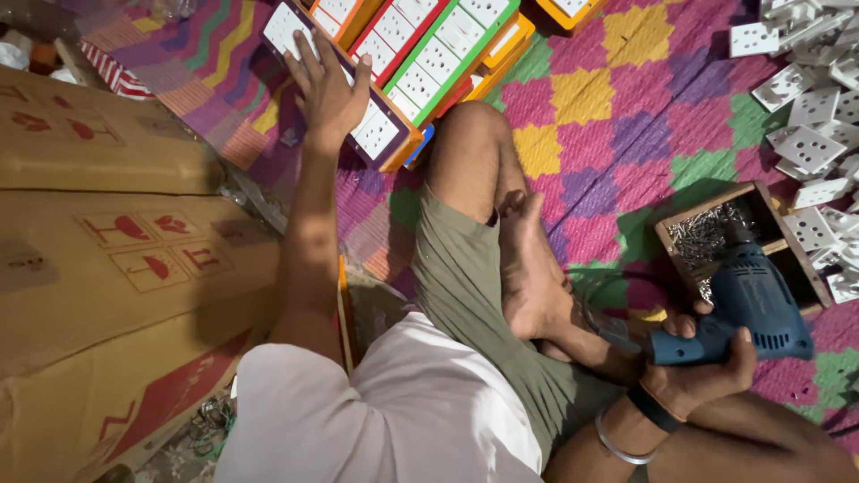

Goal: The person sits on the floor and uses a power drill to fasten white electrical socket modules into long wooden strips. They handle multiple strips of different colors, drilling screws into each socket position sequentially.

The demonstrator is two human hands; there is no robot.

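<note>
My left hand [329,89] lies flat, fingers spread, on a long socket strip board [380,132] with a purple frame and white socket plates, at the top of the head view. My right hand [702,365] grips the handle of a blue electric drill [750,304] at the lower right, its nose pointing up toward a wooden box of screws [716,234]. I sit cross-legged on a colourful woven mat [617,116], my bare foot between the two hands.
More socket boards with red, green and orange frames [447,45] are stacked behind the purple one. A heap of loose white socket plates [810,134] fills the right edge. Flattened cardboard boxes [116,259] lie on my left.
</note>
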